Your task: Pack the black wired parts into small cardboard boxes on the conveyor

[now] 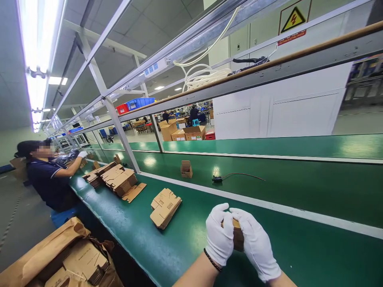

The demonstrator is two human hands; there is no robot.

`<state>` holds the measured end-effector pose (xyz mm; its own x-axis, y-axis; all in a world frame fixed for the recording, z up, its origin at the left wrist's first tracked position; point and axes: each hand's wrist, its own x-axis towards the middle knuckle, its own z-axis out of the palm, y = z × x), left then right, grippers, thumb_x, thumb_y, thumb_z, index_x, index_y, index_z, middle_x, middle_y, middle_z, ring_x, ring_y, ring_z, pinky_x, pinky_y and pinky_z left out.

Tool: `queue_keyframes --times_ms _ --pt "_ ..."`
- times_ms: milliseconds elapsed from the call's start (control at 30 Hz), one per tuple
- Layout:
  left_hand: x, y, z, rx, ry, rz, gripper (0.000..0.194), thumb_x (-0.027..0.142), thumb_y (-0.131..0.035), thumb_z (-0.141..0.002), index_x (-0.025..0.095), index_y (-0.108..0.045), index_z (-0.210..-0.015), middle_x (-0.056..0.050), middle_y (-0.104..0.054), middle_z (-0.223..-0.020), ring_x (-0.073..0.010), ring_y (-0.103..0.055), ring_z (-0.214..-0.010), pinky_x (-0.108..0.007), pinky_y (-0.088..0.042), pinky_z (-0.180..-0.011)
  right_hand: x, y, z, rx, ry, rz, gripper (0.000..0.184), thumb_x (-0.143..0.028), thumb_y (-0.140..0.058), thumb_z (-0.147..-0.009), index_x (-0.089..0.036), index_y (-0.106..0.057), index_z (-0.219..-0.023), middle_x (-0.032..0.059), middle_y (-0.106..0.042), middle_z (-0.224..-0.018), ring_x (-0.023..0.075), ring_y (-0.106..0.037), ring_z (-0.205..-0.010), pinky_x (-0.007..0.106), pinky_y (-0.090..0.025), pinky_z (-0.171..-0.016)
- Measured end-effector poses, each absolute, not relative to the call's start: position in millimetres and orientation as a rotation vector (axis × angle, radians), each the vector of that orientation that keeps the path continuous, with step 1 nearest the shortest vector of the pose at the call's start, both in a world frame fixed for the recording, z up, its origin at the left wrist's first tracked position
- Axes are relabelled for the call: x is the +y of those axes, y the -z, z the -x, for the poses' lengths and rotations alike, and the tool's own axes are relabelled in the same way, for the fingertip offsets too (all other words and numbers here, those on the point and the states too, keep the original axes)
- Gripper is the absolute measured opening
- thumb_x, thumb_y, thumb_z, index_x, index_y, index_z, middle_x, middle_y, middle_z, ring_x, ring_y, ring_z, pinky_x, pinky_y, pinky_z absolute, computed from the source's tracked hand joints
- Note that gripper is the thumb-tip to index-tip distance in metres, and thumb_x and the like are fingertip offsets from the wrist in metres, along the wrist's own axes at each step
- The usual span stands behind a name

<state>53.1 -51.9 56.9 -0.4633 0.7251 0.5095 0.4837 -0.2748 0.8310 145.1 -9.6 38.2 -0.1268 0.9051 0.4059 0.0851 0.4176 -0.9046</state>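
Both of my hands wear white gloves and close around one small brown cardboard box, low over the green work surface. My left hand grips its left side, and a dark braided band circles that wrist. On the box's right side is my right hand, fingers bent over the top. Much of the box is hidden by the gloves. Left of my hands lies a short stack of flat, unfolded cartons. Beyond, on the belt, stand an open folded carton and a small black part with a thin wire.
A larger pile of flat cartons lies further left. A paper sack of cartons stands at the lower left. A co-worker sits along the bench. Frame posts carry a shelf with coiled white cable above the belt.
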Motion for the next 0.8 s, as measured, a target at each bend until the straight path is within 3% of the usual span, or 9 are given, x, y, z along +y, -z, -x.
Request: queue_keyframes --times_ms 200,300,467,533,667,800 --pt "-58 -44 -55 1.688 -1.867 -1.42 0.027 0.029 -0.046 -0.085 0.019 -0.07 -0.091 -0.011 -0.07 -0.096 -0.0226 -0.063 -0.094 -0.037 -0.048 -0.092 -12 -44 -146 -1.632 -0.887 0.873 0.034 -0.051 -0.044 -0.08 -0.023 -0.064 -0.08 0.0068 -0.069 -0.088 0.0241 -0.064 -0.083 0.041 -0.05 -0.087" --pt "-59 -41 -55 1.618 -1.824 -1.427 0.027 0.036 -0.051 -0.084 0.019 -0.069 -0.093 -0.012 -0.067 -0.106 -0.0236 -0.061 -0.102 -0.04 -0.044 -0.098 -10 -45 -148 -1.645 -0.916 0.883 0.034 -0.052 -0.046 -0.079 -0.023 -0.064 -0.081 0.0067 -0.069 -0.088 0.0242 -0.064 -0.083 0.04 -0.05 -0.087" --pt "-55 -43 -31 1.497 -1.779 -1.605 0.04 0.048 -0.068 -0.071 0.02 -0.068 -0.101 -0.013 -0.056 -0.126 -0.0263 -0.054 -0.114 -0.045 -0.042 -0.101 -9 -44 -146 -1.376 -0.977 0.945 0.047 -0.058 -0.051 -0.078 -0.02 -0.058 -0.105 0.0107 -0.062 -0.113 0.0256 -0.058 -0.104 0.043 -0.047 -0.092" --pt "-54 -47 -19 1.596 -1.94 -1.521 0.04 0.051 -0.062 -0.076 0.021 -0.067 -0.102 -0.013 -0.054 -0.129 -0.0258 -0.053 -0.116 -0.044 -0.04 -0.103 -12 -48 -143 -1.261 -1.183 0.95 0.053 -0.061 -0.05 -0.079 -0.02 -0.055 -0.111 0.0132 -0.058 -0.12 0.0272 -0.056 -0.11 0.044 -0.049 -0.088" --pt "-58 -50 -15 1.681 -2.129 -1.331 0.047 0.053 -0.046 -0.086 0.019 -0.064 -0.112 -0.013 -0.048 -0.135 -0.0249 -0.049 -0.122 -0.039 -0.039 -0.104 -28 -63 -137 -1.189 -1.849 0.738 0.054 -0.063 -0.044 -0.082 -0.022 -0.057 -0.115 0.0154 -0.061 -0.116 0.0284 -0.06 -0.102 0.042 -0.052 -0.074" --pt "-67 -39 -29 1.587 -1.919 -1.541 0.049 0.048 -0.039 -0.09 0.02 -0.054 -0.126 -0.012 -0.041 -0.142 -0.0236 -0.041 -0.13 -0.037 -0.034 -0.109 -36 -74 -139 -1.308 -1.83 0.6 0.048 -0.054 -0.053 -0.081 -0.023 -0.057 -0.118 0.0106 -0.064 -0.112 0.0241 -0.063 -0.089 0.035 -0.052 -0.066"
